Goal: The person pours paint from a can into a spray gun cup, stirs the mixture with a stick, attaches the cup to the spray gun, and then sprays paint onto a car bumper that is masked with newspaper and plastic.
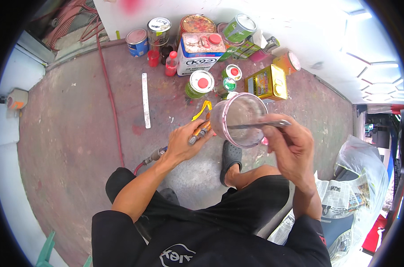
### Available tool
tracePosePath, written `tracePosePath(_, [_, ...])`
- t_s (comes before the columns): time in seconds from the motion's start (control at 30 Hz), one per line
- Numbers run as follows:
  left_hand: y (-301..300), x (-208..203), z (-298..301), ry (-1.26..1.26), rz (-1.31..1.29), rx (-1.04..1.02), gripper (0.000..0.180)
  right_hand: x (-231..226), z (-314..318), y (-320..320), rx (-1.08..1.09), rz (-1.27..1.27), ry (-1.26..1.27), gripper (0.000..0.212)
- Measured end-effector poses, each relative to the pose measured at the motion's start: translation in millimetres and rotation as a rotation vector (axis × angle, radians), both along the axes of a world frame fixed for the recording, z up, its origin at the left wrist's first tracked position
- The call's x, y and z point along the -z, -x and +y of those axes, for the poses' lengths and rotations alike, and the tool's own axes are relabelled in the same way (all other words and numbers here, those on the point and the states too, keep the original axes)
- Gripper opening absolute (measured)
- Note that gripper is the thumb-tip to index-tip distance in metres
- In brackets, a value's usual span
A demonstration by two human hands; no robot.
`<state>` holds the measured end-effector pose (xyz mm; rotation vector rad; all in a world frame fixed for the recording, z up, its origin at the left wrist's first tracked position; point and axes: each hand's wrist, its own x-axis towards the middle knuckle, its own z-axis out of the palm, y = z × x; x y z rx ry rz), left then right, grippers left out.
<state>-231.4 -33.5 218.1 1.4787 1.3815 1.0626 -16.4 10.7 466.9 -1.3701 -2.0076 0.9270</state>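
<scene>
In the head view, the left hand (183,141) curls its fingers round an orange spray gun (202,131), slanting lower left to upper right; beside it, a clear cup (218,118) faces rightward. The right hand (294,149) pinches a metal rod (255,126), lengthwise left-to-right across the cup's mouth.

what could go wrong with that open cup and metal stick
The open clear cup might spill toward the grey clog if tipped. The metal stick, held in the right hand across the cup's mouth, could drip or slip. The bare left hand, on the orange spray gun, is close to the cup, so residue might reach skin.
</scene>
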Motion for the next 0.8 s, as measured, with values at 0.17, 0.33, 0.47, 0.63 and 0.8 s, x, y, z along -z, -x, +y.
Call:
tracePosePath(0.17, [-3,-1,3,0.014,-0.041,-0.015,0.045,-4,20,12,0.086,-0.013,-0.061,0.018])
tracePosePath(0.33, [-1,5,2,-0.070,-0.025,-0.060,0.045,-7,8,-3,-0.036,0.007,0.021,0.017])
tracePosePath(0.47, [2,-7,5,0.113,-0.039,0.028,0.045,-3,22,12,0.073,-0.011,-0.071,0.018])
tracePosePath(0.63, [4,-3,4,0.040,-0.012,0.000,0.044,-3,9,-1,-0.035,0.011,0.016,0.017])
tracePosePath(0.8, [1,-2,4,0.030,-0.038,-0.004,0.043,-7,12,11,0.020,0.008,0.033,0.018])
